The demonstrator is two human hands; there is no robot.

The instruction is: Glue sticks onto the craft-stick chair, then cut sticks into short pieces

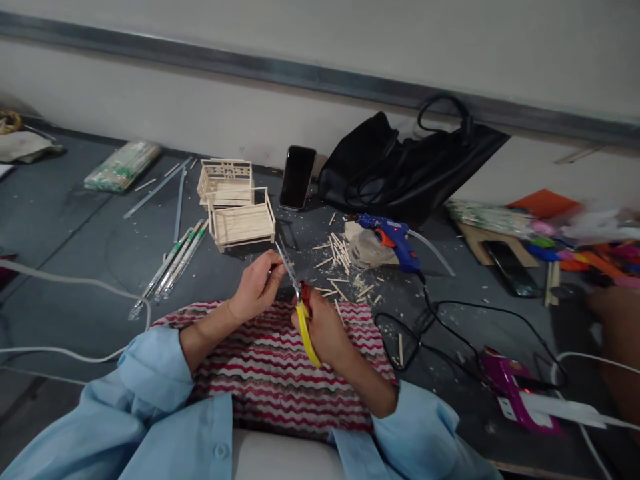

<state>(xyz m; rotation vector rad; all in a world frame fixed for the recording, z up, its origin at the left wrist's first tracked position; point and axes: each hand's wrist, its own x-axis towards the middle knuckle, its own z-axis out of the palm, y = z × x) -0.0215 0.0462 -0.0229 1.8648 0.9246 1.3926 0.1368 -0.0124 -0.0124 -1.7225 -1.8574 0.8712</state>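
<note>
My right hand (pixel 327 330) grips scissors (pixel 300 303) with yellow and red handles, blades pointing up and left. My left hand (pixel 257 283) is closed in a pinch at the blade tips, holding something thin that I cannot make out. Both hands hover over a red, white and black zigzag cloth (pixel 280 373) on my lap. Just beyond them lie several cut wooden sticks (pixel 340 257) and wood crumbs on the grey floor.
Two small stick-built furniture models (pixel 235 207) stand ahead. A phone (pixel 297 177) leans on the wall beside a black bag (pixel 400 167). A blue glue gun (pixel 395 243) and a pink one (pixel 510 387) lie right with black cords. Wrapped sticks (pixel 175 263) lie left.
</note>
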